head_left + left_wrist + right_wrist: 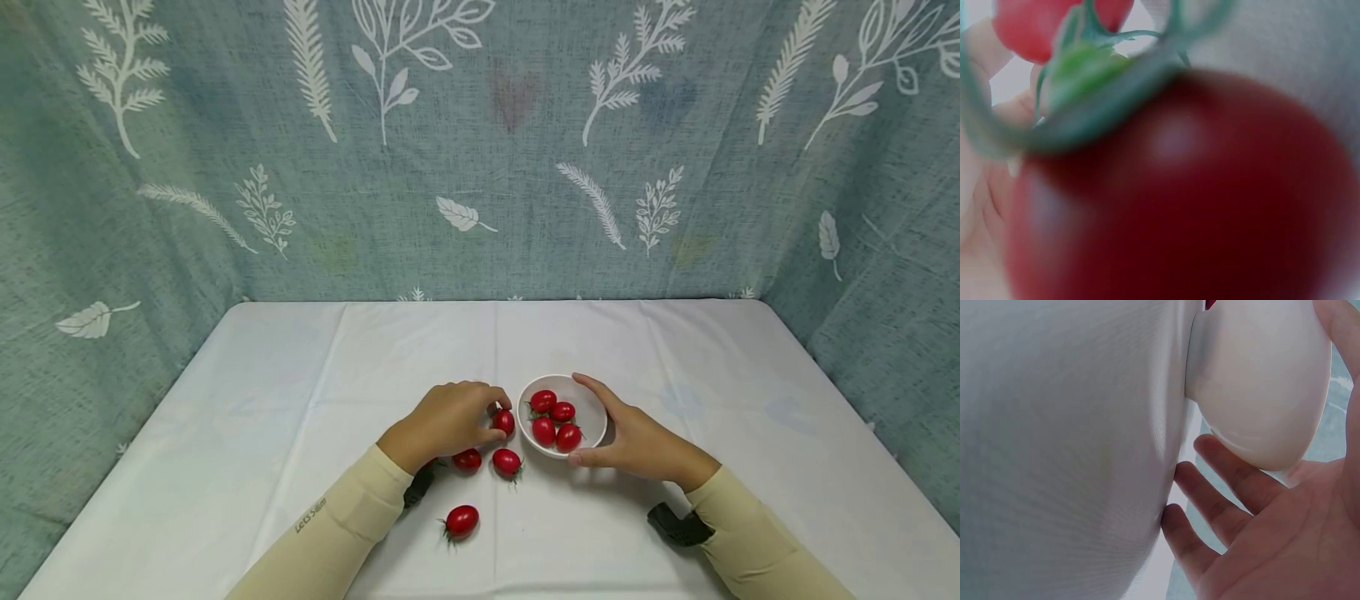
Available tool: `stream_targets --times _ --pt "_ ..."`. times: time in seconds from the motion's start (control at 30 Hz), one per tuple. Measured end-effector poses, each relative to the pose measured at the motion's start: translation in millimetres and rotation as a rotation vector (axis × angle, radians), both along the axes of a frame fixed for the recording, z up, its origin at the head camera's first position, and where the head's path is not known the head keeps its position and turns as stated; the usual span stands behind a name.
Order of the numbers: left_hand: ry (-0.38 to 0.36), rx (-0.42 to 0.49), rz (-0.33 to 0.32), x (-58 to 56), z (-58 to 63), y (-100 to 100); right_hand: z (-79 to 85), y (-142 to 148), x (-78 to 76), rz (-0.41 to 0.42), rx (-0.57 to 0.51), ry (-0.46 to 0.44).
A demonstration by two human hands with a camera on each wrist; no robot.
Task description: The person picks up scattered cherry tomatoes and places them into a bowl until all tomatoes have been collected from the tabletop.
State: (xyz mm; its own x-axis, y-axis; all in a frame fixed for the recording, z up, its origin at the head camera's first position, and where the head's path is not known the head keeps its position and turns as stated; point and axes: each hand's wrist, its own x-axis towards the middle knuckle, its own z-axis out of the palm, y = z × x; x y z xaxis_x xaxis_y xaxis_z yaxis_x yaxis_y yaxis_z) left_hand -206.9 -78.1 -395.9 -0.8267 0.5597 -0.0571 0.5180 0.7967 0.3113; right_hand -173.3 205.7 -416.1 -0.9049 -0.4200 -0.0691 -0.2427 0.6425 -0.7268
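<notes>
My left hand [450, 421] pinches a cherry tomato [503, 422] between thumb and fingers, low over the table just left of the white bowl [592, 417]. In the left wrist view, a blurred tomato [1197, 200] with a green stem fills most of the picture, and a second tomato [1029, 28] shows near the fingers. My right hand [637, 437] holds the bowl from its right side, thumb at the near rim and index finger at the far rim. Its other fingers spread below the bowl's side [1260, 381] in the right wrist view. Several tomatoes [543, 431] lie inside the bowl.
Close to my left hand, two loose tomatoes lie on the white tablecloth [600, 533]: one tomato [467, 461] beside the wrist, another tomato [507, 462] to its right. A further tomato [461, 522] sits nearer the front. A patterned green curtain [480, 167] stands behind the table.
</notes>
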Motion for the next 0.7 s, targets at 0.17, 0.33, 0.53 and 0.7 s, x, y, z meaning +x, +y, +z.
stream_targets --times 0.17,0.33,0.53,0.7 --pt "0.003 -0.001 -0.001 -0.6 -1.3 0.1 0.1 0.2 -0.2 0.000 0.000 -0.001" --pt "0.013 -0.003 -0.011 -0.8 -1.8 0.2 0.1 0.7 -0.6 0.003 0.001 0.004" --pt "0.016 -0.008 -0.016 -0.1 -1.4 0.0 0.1 0.9 -1.0 0.006 0.005 0.001" --pt "0.017 -0.005 -0.020 0.0 -0.9 -0.3 0.4 0.9 -0.8 0.004 0.006 -0.003"
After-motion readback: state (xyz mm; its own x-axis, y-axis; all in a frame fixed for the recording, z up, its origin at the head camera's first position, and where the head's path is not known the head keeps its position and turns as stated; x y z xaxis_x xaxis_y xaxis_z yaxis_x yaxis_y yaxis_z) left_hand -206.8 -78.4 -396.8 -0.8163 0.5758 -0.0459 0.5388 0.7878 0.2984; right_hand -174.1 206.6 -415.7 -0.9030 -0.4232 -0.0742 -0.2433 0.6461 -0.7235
